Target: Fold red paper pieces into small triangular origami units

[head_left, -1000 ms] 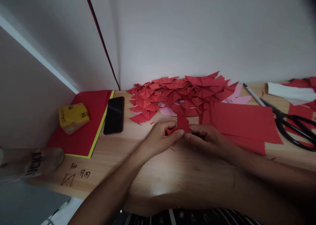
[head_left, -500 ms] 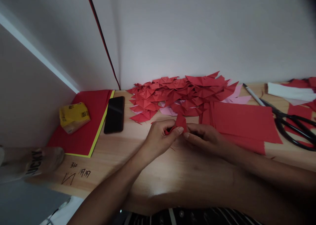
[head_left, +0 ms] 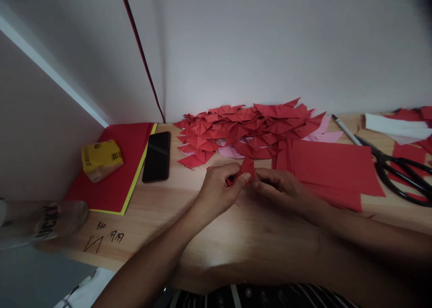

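Note:
A small folded piece of red paper (head_left: 248,166) is pinched in my left hand (head_left: 221,186), whose thumb presses on its front. My right hand (head_left: 278,186) meets the paper's right edge with thumb and fingertips closed on it; the exact contact is partly hidden. Just beyond my hands lies a long heap of folded red paper pieces (head_left: 236,123) against the wall, with some pink paper (head_left: 231,152) under it. Beside my right hand is a stack of flat red paper sheets (head_left: 334,164).
Black-handled scissors (head_left: 388,157) and a white pen (head_left: 347,130) lie at right, near a white strip (head_left: 398,127). A black phone (head_left: 156,157), a red-and-yellow paper stack (head_left: 114,195) with a yellow packet (head_left: 102,159) on it, and a clear bottle (head_left: 43,222) are at left.
The red paper's upright part has tipped and now looks narrower and more pointed at the top. My hands have stayed in nearly the same place.

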### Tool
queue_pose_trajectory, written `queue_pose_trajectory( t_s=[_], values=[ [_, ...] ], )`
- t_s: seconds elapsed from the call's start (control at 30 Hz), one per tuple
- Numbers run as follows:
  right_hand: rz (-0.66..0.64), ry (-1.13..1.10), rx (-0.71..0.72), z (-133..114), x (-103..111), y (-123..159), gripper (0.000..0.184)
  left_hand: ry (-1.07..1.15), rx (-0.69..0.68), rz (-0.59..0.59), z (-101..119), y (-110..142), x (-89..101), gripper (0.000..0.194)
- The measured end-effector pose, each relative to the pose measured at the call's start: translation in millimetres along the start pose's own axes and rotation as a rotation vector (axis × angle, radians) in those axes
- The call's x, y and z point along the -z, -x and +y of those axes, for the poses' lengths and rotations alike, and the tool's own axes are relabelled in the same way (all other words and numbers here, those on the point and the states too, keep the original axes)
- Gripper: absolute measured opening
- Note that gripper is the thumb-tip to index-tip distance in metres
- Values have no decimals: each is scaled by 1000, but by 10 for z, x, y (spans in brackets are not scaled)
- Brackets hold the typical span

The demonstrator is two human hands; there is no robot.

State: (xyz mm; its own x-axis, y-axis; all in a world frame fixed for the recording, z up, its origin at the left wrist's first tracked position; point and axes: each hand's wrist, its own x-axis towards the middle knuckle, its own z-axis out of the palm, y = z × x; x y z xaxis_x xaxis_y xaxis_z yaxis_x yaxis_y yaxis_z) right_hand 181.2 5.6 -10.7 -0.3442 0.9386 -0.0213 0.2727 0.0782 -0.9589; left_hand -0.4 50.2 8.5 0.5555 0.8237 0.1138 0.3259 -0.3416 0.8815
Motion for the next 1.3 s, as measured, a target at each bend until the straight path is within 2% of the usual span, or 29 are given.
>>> queue_pose_trajectory(
  t_s=[0.2,0.3,0.47,0.7,0.83,1.0,1.17,1.3],
  values=[
    [-33,-66,26,64,26,8,31,80,51,-13,-10,-17,19,40],
    [-40,-41,14,44,33,13,31,52,58,-23,-1,-17,23,41],
    [4,-15,-2,-20,12,10,31,-69,18,16,26,1,9,40],
    [31,13,-36,0,-2,0,28,-59,-26,19,3,-8,12,39],
    [27,-27,9,4,8,-4,32,28,39,-6,-21,-15,16,38],
    [-3,-26,34,-8,15,-8,23,83,24,-48,-41,-20,1,37],
    [22,35,45,-1,4,-7,28,89,76,-50,-43,-19,1,36],
    [22,17,38,16,6,-7,29,186,102,-69,-92,-30,-3,38]
  ],
)
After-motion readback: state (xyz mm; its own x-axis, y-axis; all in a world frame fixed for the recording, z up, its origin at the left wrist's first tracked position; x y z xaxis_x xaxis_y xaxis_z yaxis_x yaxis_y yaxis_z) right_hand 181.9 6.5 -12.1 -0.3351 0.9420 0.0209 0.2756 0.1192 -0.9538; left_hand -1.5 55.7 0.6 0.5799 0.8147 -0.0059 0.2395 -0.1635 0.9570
